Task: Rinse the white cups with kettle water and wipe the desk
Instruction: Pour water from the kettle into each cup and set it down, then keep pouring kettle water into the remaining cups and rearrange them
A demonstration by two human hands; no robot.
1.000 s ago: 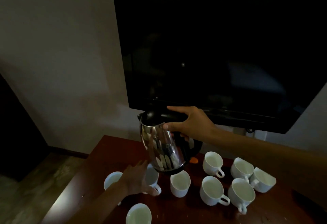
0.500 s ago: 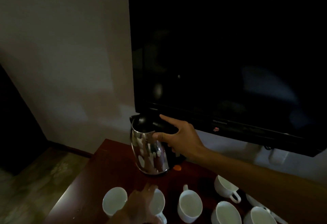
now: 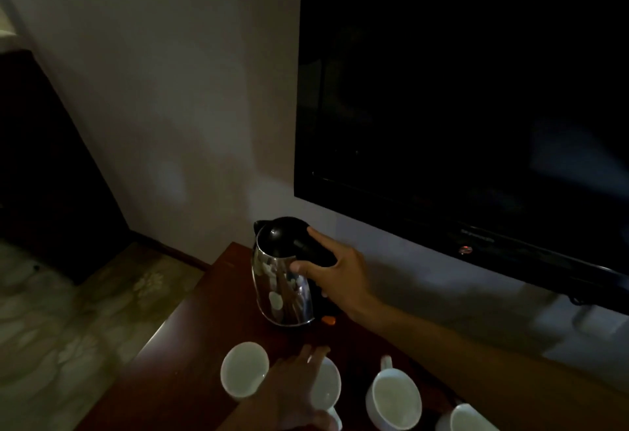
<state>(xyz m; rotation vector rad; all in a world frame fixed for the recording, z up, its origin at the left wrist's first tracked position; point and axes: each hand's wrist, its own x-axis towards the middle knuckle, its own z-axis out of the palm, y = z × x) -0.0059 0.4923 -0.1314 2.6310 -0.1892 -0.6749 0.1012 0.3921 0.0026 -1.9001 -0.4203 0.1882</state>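
Note:
A steel kettle (image 3: pixel 282 291) with a black lid stands upright at the back left of the dark red desk (image 3: pixel 204 345). My right hand (image 3: pixel 340 277) grips its handle, with the forefinger on the lid and the thumb on the steel side. Several white cups stand along the bottom of the view. My left hand (image 3: pixel 289 386) holds one white cup (image 3: pixel 328 386), fingers laid over its far rim. An empty cup (image 3: pixel 243 374) stands to its left, another cup (image 3: pixel 394 400) to its right and a third (image 3: pixel 466 418) is cut off at the bottom edge.
A large black TV (image 3: pixel 476 107) hangs on the wall just above and right of the kettle. The desk's left edge drops to a patterned floor (image 3: pixel 68 328). A small orange switch (image 3: pixel 328 320) shows at the kettle's base. The room is dim.
The kettle was raised and tilted over the cups; my right hand has carried it back and set it upright on the desk. My left hand has stayed on the same cup.

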